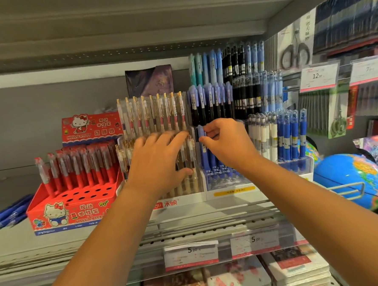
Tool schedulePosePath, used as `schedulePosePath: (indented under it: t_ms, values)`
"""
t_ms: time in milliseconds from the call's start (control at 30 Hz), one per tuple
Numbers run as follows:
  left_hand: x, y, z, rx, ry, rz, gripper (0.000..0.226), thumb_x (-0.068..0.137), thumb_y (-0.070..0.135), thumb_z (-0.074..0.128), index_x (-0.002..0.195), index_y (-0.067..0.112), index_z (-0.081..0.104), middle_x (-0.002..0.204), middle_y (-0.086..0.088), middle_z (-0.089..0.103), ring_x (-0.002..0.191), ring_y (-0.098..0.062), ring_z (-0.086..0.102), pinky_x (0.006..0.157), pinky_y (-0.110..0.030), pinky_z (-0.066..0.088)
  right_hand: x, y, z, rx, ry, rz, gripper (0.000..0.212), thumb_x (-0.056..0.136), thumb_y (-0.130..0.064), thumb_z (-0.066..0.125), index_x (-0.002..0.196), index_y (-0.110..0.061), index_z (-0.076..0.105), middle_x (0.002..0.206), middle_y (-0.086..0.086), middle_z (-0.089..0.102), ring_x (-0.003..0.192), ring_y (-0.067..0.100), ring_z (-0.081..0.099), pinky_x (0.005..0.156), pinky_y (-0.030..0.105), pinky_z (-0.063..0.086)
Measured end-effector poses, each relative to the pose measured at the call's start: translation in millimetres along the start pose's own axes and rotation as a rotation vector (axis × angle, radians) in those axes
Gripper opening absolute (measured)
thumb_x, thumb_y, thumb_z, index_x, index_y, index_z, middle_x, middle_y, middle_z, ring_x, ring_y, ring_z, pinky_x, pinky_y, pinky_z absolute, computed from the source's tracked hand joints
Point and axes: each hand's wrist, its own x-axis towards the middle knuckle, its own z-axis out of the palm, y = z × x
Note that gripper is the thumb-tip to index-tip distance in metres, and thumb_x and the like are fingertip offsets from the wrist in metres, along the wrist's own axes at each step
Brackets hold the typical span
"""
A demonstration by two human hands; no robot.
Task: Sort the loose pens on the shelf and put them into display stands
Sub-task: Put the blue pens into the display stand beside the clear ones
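My right hand [225,141] pinches the top of a blue pen [202,146] that stands in the front row of the clear stand of blue pens [225,180]. My left hand [160,158] lies spread over the front row of clear gold-clip pens [153,114] in the neighbouring clear stand [186,187], thumb at the right side of those pens. A pile of loose blue pens [8,213] lies on the shelf [19,239] at the far left.
A red Hello Kitty stand [72,207] with red pens sits left of my arms. More blue and white pens [280,135] stand at the right, beside a blue globe [352,179]. Price tags [190,254] hang on the shelf edge. Scissors packs [295,50] hang upper right.
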Motion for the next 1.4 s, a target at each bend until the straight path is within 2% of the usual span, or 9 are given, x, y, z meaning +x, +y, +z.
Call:
schedulePosePath:
  t_ms: [267, 367, 500, 667, 833, 1067, 1133, 1267, 1400]
  values:
    - [-3, -1, -12, -0.083, -0.07, -0.017, 0.089, 0.08, 0.064, 0.064, 0.153, 0.038, 0.019, 0.158, -0.001, 0.029, 0.145, -0.025, 0.026, 0.114, -0.055, 0.012, -12, 5, -2, -0.005, 0.057, -0.041, 0.036, 0.093, -0.031, 0.065, 0.125, -0.016, 0.062, 0.106, -0.005, 0.064, 0.09, 0.01, 0.055, 0.088, 0.033, 0.051]
    - [-21, -4, -29, -0.206, 0.022, -0.066, 0.073, 0.085, 0.054, 0.059, 0.15, 0.035, 0.03, 0.157, -0.001, 0.03, 0.145, -0.019, 0.025, 0.114, -0.052, 0.013, -25, -4, -3, 0.127, 0.115, -0.096, 0.035, 0.092, -0.032, 0.064, 0.125, -0.022, 0.06, 0.108, -0.009, 0.063, 0.087, 0.005, 0.055, 0.079, 0.024, 0.046]
    - [-55, -25, -55, -0.521, 0.023, -0.257, 0.053, 0.085, 0.045, 0.061, 0.135, 0.032, 0.048, 0.137, 0.016, 0.046, 0.128, -0.006, 0.042, 0.11, -0.042, 0.027, -40, -36, 4, 0.422, -0.115, -0.097, 0.023, 0.092, -0.024, 0.065, 0.115, -0.023, 0.066, 0.094, -0.014, 0.067, 0.086, 0.001, 0.062, 0.075, 0.015, 0.05]
    - [-107, -74, -78, -0.57, -0.05, -0.538, 0.043, 0.088, 0.031, 0.07, 0.129, 0.029, 0.057, 0.126, 0.016, 0.055, 0.114, -0.003, 0.05, 0.094, -0.027, 0.039, -52, -83, 33, 0.511, -0.412, -0.09, 0.021, 0.09, -0.024, 0.068, 0.111, -0.021, 0.069, 0.097, -0.007, 0.071, 0.092, 0.005, 0.066, 0.084, 0.02, 0.052]
    - [-152, -131, -98, -0.587, -0.145, -0.709, 0.031, 0.087, 0.032, 0.07, 0.117, 0.026, 0.063, 0.113, 0.011, 0.066, 0.107, -0.011, 0.06, 0.087, -0.026, 0.045, -60, -136, 77, 0.484, -0.538, -0.13, 0.022, 0.09, -0.024, 0.068, 0.111, -0.02, 0.069, 0.097, -0.007, 0.071, 0.088, 0.002, 0.066, 0.075, 0.014, 0.052]
    - [-194, -233, -111, -0.494, -0.231, -0.763, 0.027, 0.087, 0.033, 0.068, 0.113, 0.024, 0.065, 0.105, 0.008, 0.065, 0.1, -0.014, 0.061, 0.079, -0.025, 0.04, -58, -224, 158, 0.449, -0.578, -0.136, 0.019, 0.09, -0.022, 0.068, 0.107, -0.016, 0.072, 0.095, 0.0, 0.074, 0.072, 0.003, 0.067, 0.064, 0.024, 0.056]
    - [-197, -262, -108, -0.472, -0.292, -0.765, 0.03, 0.086, 0.035, 0.069, 0.113, 0.024, 0.065, 0.104, 0.007, 0.063, 0.1, -0.016, 0.061, 0.078, -0.025, 0.041, -53, -250, 183, 0.427, -0.593, -0.107, 0.021, 0.09, -0.02, 0.067, 0.109, -0.012, 0.071, 0.095, 0.003, 0.073, 0.074, 0.013, 0.067, 0.07, 0.034, 0.055]
    - [-195, -310, -95, -0.48, -0.381, -0.765, 0.034, 0.085, 0.035, 0.069, 0.114, 0.018, 0.064, 0.105, 0.004, 0.062, 0.102, -0.02, 0.06, 0.079, -0.027, 0.043, -37, -287, 226, 0.302, -0.591, -0.087, 0.023, 0.089, -0.019, 0.067, 0.109, -0.01, 0.071, 0.097, 0.002, 0.072, 0.078, 0.009, 0.063, 0.082, 0.034, 0.053]
    - [-185, -341, -71, -0.545, -0.484, -0.774, 0.021, 0.083, 0.03, 0.065, 0.082, 0.009, 0.065, 0.081, -0.004, 0.061, 0.074, -0.023, 0.055, 0.06, -0.03, 0.04, -18, -303, 258, 0.074, -0.668, -0.06, 0.027, 0.092, -0.017, 0.062, 0.118, -0.012, 0.067, 0.116, 0.006, 0.068, 0.105, 0.02, 0.063, 0.092, 0.033, 0.05]
